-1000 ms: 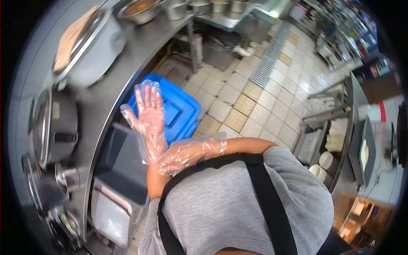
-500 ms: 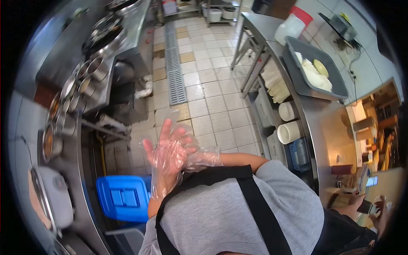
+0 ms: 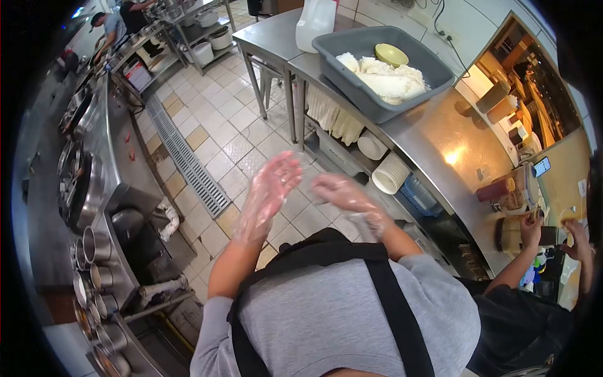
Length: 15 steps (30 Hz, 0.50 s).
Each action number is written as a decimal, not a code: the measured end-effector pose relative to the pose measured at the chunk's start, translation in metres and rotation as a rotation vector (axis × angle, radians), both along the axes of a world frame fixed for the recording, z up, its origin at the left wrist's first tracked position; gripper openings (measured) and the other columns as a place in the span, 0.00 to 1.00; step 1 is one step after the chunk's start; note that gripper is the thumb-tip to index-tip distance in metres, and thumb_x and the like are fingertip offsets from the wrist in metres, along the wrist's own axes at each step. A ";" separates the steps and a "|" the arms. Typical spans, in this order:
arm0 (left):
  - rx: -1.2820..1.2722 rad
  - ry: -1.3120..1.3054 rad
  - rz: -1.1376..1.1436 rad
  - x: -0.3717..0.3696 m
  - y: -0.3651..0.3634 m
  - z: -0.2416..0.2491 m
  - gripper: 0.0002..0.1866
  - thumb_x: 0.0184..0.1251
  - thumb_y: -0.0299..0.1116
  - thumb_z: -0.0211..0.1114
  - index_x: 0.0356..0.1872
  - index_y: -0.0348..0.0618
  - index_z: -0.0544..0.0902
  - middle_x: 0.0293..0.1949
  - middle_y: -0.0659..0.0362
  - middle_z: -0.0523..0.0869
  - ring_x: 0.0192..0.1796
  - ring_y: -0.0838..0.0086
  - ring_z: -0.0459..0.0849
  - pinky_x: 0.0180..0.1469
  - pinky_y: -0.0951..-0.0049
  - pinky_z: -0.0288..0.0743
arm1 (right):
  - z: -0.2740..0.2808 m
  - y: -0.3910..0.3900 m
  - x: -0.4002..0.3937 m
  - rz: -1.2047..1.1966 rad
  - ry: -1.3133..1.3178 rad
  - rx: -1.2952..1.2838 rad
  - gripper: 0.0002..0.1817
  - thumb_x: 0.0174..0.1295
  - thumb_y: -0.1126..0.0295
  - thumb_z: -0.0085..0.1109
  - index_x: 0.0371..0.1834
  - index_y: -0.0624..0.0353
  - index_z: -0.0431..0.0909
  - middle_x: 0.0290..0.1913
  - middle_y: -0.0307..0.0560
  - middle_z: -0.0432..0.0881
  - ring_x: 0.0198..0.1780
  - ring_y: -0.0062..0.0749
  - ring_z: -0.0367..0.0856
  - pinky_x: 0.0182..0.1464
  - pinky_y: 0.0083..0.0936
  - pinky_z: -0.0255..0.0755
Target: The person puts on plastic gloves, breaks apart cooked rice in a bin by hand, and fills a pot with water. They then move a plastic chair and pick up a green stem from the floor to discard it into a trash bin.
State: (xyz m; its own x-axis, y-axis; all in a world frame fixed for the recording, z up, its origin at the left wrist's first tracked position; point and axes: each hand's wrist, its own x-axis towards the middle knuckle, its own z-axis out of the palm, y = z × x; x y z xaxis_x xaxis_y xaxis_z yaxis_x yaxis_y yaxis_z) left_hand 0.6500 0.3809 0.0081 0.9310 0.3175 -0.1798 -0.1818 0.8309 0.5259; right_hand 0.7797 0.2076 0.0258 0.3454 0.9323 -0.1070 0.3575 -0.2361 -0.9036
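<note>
I have both hands up in front of the grey shirt, over the tiled floor [image 3: 251, 129], each in a thin clear glove [image 3: 254, 217] and neither holding anything. The left hand [image 3: 271, 188] shows me its palm, fingers [image 3: 286, 164] lightly bent and free of any object. The right hand [image 3: 345, 193] points its fingers across toward the left one; blur there means I cannot tell whether they are apart or together. I see a gap between the hands.

Ahead and to the right of both sets of fingers sits the grey plastic tub [image 3: 358, 43], near the aisle-side edge of the steel surface [image 3: 433, 135]. Its long axis seems to run along that edge. The right hand looks slightly nearer to it. White rice, by its look [image 3: 392, 86], fills part of the tub, with a yellow-green bowl [image 3: 392, 55] resting toward the wall side. Under the surface, the stacked white containers [image 3: 391, 176] lie beyond the right hand on a shelf.
</note>
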 end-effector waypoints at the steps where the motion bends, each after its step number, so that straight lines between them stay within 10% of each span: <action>1: 0.093 0.030 -0.066 0.025 0.000 -0.001 0.21 0.71 0.41 0.50 0.56 0.37 0.72 0.49 0.53 0.81 0.49 0.65 0.80 0.54 0.66 0.74 | 0.000 -0.013 0.024 -0.131 0.083 0.022 0.09 0.64 0.65 0.55 0.42 0.56 0.78 0.35 0.38 0.79 0.36 0.22 0.77 0.40 0.23 0.74; 6: 0.242 0.089 -0.143 0.143 0.000 0.005 0.20 0.69 0.39 0.55 0.56 0.38 0.72 0.48 0.57 0.80 0.49 0.69 0.79 0.54 0.71 0.72 | 0.025 -0.080 0.132 -0.732 0.125 0.184 0.07 0.65 0.64 0.55 0.39 0.55 0.78 0.34 0.32 0.77 0.36 0.17 0.74 0.37 0.19 0.71; 12: 0.271 0.049 0.145 0.290 -0.015 0.006 0.34 0.61 0.39 0.66 0.62 0.37 0.60 0.43 0.59 0.77 0.46 0.80 0.75 0.51 0.77 0.69 | 0.053 -0.094 0.293 -0.780 -0.017 0.498 0.06 0.63 0.71 0.56 0.40 0.60 0.79 0.35 0.41 0.78 0.37 0.21 0.75 0.41 0.20 0.70; 15: 0.266 0.148 0.211 0.305 -0.020 0.014 0.35 0.62 0.29 0.62 0.66 0.36 0.53 0.50 0.52 0.75 0.50 0.68 0.77 0.45 0.66 0.76 | 0.067 -0.090 0.367 -0.808 -0.676 0.284 0.11 0.63 0.69 0.56 0.44 0.62 0.77 0.40 0.45 0.80 0.43 0.30 0.78 0.47 0.26 0.71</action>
